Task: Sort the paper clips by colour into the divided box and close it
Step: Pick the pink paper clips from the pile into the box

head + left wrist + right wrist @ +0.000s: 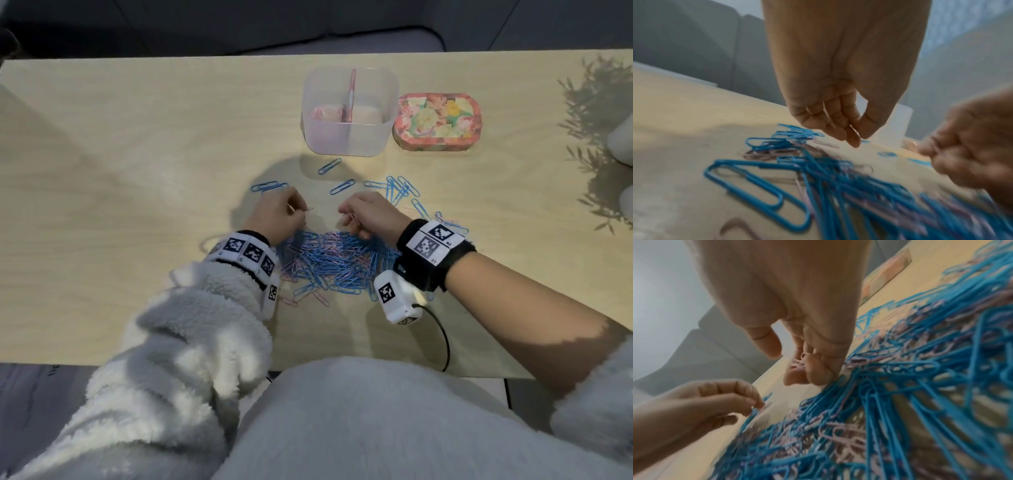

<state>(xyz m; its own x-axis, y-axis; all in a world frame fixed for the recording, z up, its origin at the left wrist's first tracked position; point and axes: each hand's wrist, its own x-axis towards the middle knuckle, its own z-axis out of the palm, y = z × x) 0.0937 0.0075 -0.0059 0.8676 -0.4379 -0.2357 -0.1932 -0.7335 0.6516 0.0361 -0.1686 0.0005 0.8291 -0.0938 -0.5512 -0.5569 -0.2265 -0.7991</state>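
Observation:
A tangled pile of blue and pink paper clips (pixel 329 263) lies on the wooden table between my wrists; it also fills the right wrist view (pixel 900 402). My left hand (pixel 301 210) hovers at the pile's far left edge and pinches a thin pink clip (pixel 70 208) between thumb and fingertips (pixel 854 141). My right hand (pixel 346 214) curls its fingers round a small bunch of pink clips (pixel 797 365). Beyond them stands the open translucent divided box (pixel 349 137), with pink clips (pixel 323 113) in its left compartment. Its floral lid (pixel 436 120) lies to the box's right.
Loose blue clips (pixel 342 186) are scattered between the hands and the box, and more spread to the right (pixel 400 188). White objects (pixel 620 137) sit at the table's right edge among leaf shadows. A black cable (pixel 442 339) trails off the front edge.

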